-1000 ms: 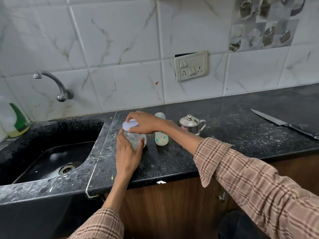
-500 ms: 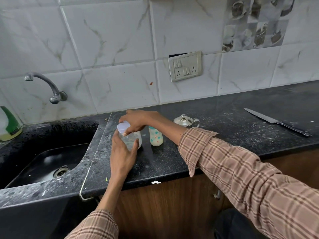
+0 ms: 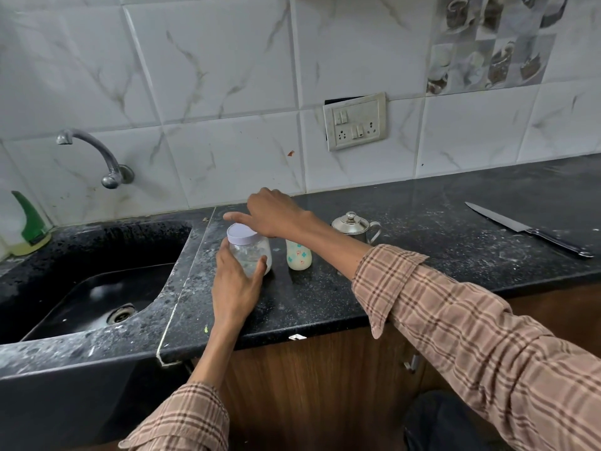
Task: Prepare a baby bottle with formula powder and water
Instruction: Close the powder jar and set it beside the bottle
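Head view, only one: clear jar (image 3: 252,255) w/ white lid (image 3: 242,234) stands on the black table (image 3: 422,249) near the sink (image 3: 97,281) edge, a little powder at its bottom. Left hand (image 3: 235,288) wraps the jar's near side, thumb and fingers curled round the wall; right hand (image 3: 274,213) sits over the lid's back rim w/ index stretched out, fingers loose, not clearly clamping anything. Baby bottle (image 3: 298,255) stands just right of the jar, top hidden behind the right wrist, so can't tell if it's capped. Steel pot (image 3: 354,226) behind it, knife (image 3: 527,229) well off right. Handling guess: jar prob light, stiff plastic, smooth and a bit slippery; hold low on the body, twist the lid by its rim. Bottle small, light, tippy; grip mid-body.
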